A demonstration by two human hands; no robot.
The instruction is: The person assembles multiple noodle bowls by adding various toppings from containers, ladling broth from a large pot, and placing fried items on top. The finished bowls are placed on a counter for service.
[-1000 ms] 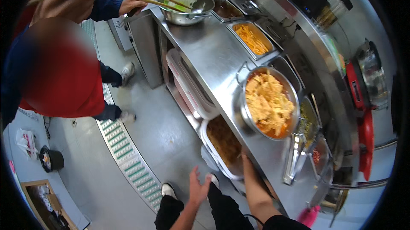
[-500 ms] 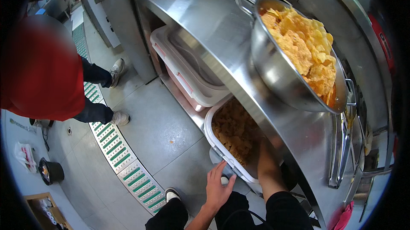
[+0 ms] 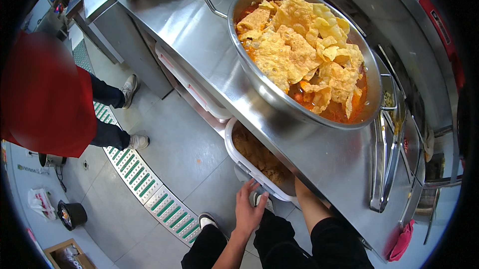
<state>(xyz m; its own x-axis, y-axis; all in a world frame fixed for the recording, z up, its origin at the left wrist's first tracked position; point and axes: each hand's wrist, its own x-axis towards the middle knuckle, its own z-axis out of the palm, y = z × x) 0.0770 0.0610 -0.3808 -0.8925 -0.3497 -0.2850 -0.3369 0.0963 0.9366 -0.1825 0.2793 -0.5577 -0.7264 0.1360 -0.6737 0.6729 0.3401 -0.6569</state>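
My left hand [image 3: 249, 208] is at the front rim of a white plastic bin [image 3: 230, 141], its fingers apart and touching or nearly touching the edge. Inside the bin lie brown-orange fried crisp sheets [image 3: 257, 154], partly hidden by the counter above. My right forearm [image 3: 310, 201] reaches under the counter edge toward the bin; the hand itself is hidden. On the counter, a large two-handled steel pot [image 3: 299, 114] holds red broth [image 3: 338, 113] with big yellow-orange fried sheets [image 3: 284, 52] heaped on top.
Steel tongs [image 3: 384, 169] lie by the pot on the steel counter [image 3: 199, 34]. A lidded bin [image 3: 194, 92] sits on the lower shelf. At left stands a person in red [image 3: 50, 99], beside a green-slotted floor drain [image 3: 134, 174]. A pink cloth [image 3: 401, 241] hangs at lower right.
My view has shifted, so the pot appears further left and more of its broth shows. More of the bin is covered by the counter. The right arm stays reached under it.
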